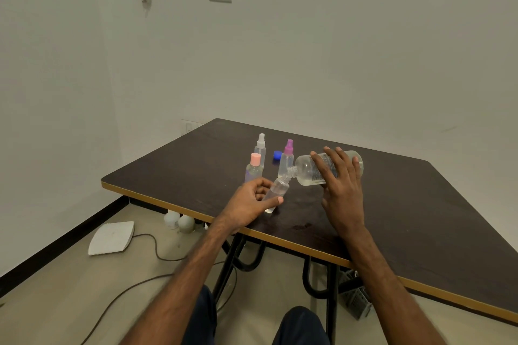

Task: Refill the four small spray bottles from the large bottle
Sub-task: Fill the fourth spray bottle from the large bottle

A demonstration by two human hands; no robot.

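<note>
While the right hand (pixel 340 176) is gripping the tipped large bottle (pixel 305 169), the left hand (pixel 249 202) is clasping one open small bottle (pixel 277 190) beneath; three capped bottles (pixel 254 169) are seemingly waiting behind.

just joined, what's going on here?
A person appears to be mid-refill. The right hand holds the large bottle tipped almost on its side, its neck at the mouth of an uncapped small bottle that the left hand grips tilted. Three more stand upright behind on the table: a white-sprayer bottle, a pink-capped bottle and a purple-sprayer bottle. A blue cap lies among them.
</note>
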